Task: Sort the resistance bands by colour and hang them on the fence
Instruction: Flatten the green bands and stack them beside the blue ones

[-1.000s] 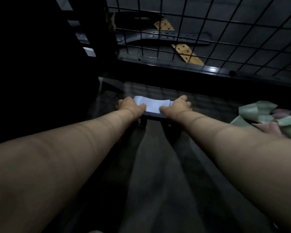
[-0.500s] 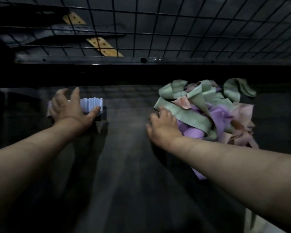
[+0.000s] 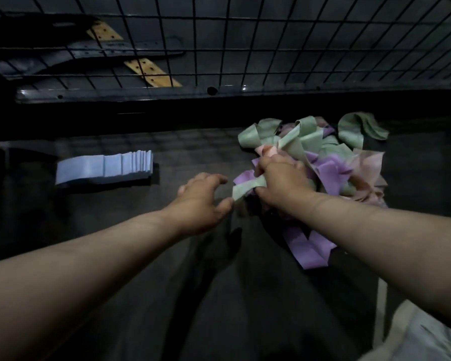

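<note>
Bare surface [image 3: 206, 147] lies open between the blue band stack [image 3: 104, 168] near its far-left corner and the tangled band pile [image 3: 331, 162] at far right, while the wire fence [image 3: 245, 48] walls off the far edge.

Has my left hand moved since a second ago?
Yes. The left hand has left the blue stack and gone right, up to the mixed pile, where the right hand grips a green band.
</note>
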`<state>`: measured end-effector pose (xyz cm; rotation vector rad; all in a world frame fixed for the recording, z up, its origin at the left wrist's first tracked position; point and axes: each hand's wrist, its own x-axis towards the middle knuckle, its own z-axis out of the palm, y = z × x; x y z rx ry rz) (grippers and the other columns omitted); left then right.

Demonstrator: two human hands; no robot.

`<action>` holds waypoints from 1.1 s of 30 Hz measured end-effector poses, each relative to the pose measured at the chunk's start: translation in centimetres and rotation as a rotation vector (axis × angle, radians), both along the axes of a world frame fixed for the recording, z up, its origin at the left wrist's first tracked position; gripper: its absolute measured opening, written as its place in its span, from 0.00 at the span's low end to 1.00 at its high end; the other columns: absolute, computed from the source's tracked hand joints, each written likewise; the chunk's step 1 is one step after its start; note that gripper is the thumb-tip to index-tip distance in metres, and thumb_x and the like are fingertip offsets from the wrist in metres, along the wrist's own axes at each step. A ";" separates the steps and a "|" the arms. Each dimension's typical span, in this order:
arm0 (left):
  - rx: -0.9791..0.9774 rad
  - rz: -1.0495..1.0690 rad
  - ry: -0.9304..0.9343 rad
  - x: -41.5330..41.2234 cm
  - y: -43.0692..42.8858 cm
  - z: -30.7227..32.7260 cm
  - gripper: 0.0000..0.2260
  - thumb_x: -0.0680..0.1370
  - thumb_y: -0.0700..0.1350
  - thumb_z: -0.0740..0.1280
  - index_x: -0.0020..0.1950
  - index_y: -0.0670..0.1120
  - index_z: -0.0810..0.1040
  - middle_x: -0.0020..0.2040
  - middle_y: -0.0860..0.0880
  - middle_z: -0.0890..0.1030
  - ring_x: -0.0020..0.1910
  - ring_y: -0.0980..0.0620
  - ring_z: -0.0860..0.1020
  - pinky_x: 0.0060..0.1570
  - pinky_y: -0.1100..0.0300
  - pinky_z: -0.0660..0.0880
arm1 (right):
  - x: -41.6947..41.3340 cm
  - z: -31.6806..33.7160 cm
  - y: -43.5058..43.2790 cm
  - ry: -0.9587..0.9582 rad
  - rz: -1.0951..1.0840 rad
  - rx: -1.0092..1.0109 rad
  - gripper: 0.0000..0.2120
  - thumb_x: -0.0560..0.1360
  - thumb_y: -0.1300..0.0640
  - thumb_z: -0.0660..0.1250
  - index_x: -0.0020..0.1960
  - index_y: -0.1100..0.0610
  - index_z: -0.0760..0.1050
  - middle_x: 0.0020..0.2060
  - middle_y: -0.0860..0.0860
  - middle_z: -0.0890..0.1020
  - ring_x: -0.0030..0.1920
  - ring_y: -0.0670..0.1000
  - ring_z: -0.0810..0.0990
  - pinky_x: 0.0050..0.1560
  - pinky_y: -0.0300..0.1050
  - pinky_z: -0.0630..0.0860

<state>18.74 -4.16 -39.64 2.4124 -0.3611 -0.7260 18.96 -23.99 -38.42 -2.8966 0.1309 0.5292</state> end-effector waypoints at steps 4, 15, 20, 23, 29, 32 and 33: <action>-0.494 0.469 0.659 -1.3 -0.7 1.8 0.17 0.80 0.59 0.62 0.63 0.49 0.76 0.55 0.48 0.79 0.50 0.52 0.78 0.51 0.57 0.72 | -2.2 3.7 1.6 -0.205 0.073 0.136 0.19 0.70 0.53 0.71 0.57 0.52 0.68 0.57 0.51 0.77 0.63 0.56 0.72 0.63 0.51 0.61; -0.916 0.667 0.580 -3.9 3.3 5.4 0.12 0.79 0.38 0.66 0.62 0.37 0.78 0.56 0.39 0.83 0.54 0.43 0.81 0.59 0.49 0.77 | -5.3 7.2 4.8 -0.039 0.015 0.230 0.37 0.61 0.36 0.75 0.65 0.47 0.67 0.50 0.43 0.75 0.59 0.53 0.76 0.60 0.52 0.71; -0.912 0.808 0.467 -3.2 6.6 6.4 0.08 0.80 0.36 0.65 0.57 0.35 0.78 0.44 0.39 0.84 0.39 0.44 0.83 0.44 0.53 0.82 | -4.8 7.9 3.9 0.273 0.166 0.086 0.27 0.60 0.32 0.76 0.48 0.48 0.74 0.41 0.44 0.80 0.47 0.49 0.79 0.49 0.47 0.74; -0.912 0.971 0.412 -2.6 9.3 6.0 0.04 0.80 0.36 0.64 0.52 0.38 0.78 0.36 0.44 0.84 0.33 0.49 0.83 0.36 0.56 0.82 | -3.8 8.7 3.4 0.350 0.133 0.233 0.24 0.61 0.36 0.78 0.48 0.50 0.79 0.42 0.48 0.84 0.44 0.49 0.83 0.49 0.51 0.80; -0.935 1.223 0.352 -3.3 14.9 4.8 0.05 0.81 0.37 0.62 0.52 0.43 0.77 0.31 0.49 0.83 0.30 0.53 0.82 0.33 0.61 0.80 | -4.1 9.8 4.2 0.477 -0.194 0.805 0.03 0.75 0.62 0.72 0.47 0.59 0.79 0.34 0.50 0.82 0.34 0.45 0.81 0.32 0.35 0.76; -0.930 1.287 0.364 -4.3 16.8 4.3 0.04 0.80 0.38 0.62 0.51 0.42 0.76 0.30 0.48 0.83 0.29 0.54 0.82 0.31 0.63 0.79 | -4.3 8.7 5.1 0.446 -0.396 0.993 0.10 0.75 0.67 0.69 0.56 0.59 0.79 0.45 0.54 0.84 0.42 0.47 0.83 0.38 0.38 0.81; -0.921 1.294 0.359 -4.6 17.3 4.2 0.04 0.80 0.38 0.62 0.51 0.42 0.76 0.30 0.48 0.83 0.29 0.53 0.82 0.31 0.63 0.79 | -4.4 8.3 5.4 0.431 -0.431 1.024 0.13 0.75 0.66 0.70 0.58 0.58 0.79 0.47 0.55 0.83 0.44 0.48 0.83 0.41 0.39 0.82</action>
